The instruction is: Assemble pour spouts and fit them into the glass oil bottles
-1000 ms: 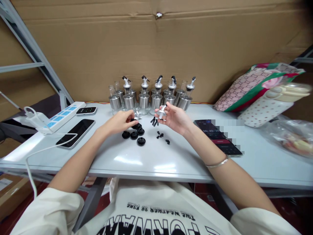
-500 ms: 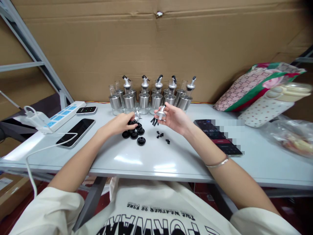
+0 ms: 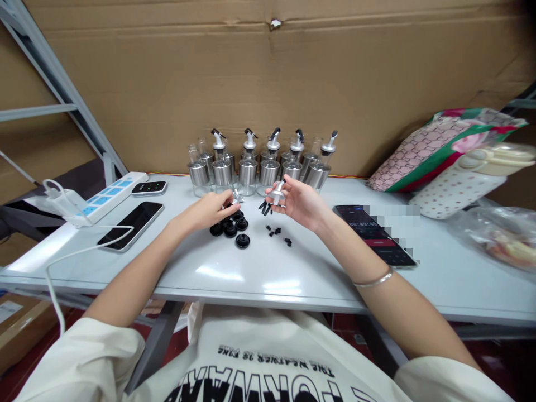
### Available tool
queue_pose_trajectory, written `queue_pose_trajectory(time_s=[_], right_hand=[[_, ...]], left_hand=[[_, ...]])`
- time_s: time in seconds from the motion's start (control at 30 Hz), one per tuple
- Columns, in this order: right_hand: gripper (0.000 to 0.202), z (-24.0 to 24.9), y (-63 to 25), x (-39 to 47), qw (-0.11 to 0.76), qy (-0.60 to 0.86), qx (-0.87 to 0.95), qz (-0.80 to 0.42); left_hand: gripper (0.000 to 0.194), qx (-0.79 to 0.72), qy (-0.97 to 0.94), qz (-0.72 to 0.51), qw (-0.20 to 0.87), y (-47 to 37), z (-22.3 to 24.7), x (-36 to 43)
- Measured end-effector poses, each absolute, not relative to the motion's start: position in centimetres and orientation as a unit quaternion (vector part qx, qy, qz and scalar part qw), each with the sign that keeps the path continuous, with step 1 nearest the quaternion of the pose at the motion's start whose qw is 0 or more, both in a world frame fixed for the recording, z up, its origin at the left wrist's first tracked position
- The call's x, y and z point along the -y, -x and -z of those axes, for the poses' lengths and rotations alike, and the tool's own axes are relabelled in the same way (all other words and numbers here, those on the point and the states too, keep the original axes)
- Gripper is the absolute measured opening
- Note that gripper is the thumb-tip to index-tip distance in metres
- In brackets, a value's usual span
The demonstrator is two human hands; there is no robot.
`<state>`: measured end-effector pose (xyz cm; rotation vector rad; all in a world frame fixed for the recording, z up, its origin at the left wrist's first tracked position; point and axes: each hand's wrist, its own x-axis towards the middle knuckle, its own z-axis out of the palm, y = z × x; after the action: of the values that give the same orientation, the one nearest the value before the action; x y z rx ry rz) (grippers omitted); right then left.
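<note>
My right hand (image 3: 299,204) holds a silver pourer top (image 3: 277,194) between thumb and fingers, above the table. My left hand (image 3: 215,209) reaches over the pile of black round stoppers (image 3: 230,229) beside some small silver parts (image 3: 237,196); its fingers are bent, and whether they grip anything is hidden. One black stopper (image 3: 242,240) lies apart, nearer the front. Thin black pieces (image 3: 265,207) lie between the hands, with several tiny black caps (image 3: 274,231) in front of them. Behind stand glass-and-steel bottles (image 3: 248,172), several topped with silver pourers (image 3: 273,144).
At the left are a power strip (image 3: 109,195), a small device (image 3: 149,188) and a phone (image 3: 132,226) with a white cable. A second phone (image 3: 374,234), a tumbler (image 3: 464,181), a patterned bag (image 3: 414,151) and a plastic bag (image 3: 502,234) are at the right.
My left hand has shifted slightly up over the stopper pile, and its fingers have changed position. My right hand still holds the pourer top, nearly unmoved.
</note>
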<state>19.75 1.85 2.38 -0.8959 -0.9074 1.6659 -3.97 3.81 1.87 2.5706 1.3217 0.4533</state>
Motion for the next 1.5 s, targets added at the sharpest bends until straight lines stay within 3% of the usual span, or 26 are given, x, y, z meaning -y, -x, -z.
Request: queue_pose_trajectory(time_s=[0.33, 0.97, 1.23, 1.5], right_hand=[[0.031, -2.57, -19.59, -1.67, 0.502, 0.375, 0.361, -0.690], [0.031, -2.68, -19.49, -1.55, 0.503, 0.385, 0.354, -0.688], [0.031, -2.64, -19.55, -1.61, 0.502, 0.381, 0.360, -0.688], [0.031, -2.99, -19.38, -1.35, 0.503, 0.389, 0.355, -0.686]], left_hand=[[0.037, -0.450, -0.865, -0.170, 0.141, 4.04, -1.87, -3.75], [0.036, -0.418, -0.883, -0.190, 0.098, 4.14, -1.80, -3.90], [0.035, -0.430, -0.871, -0.174, 0.163, 3.57, -2.09, -3.29], [0.036, -0.438, -0.873, -0.181, 0.111, 3.99, -2.23, -3.70]])
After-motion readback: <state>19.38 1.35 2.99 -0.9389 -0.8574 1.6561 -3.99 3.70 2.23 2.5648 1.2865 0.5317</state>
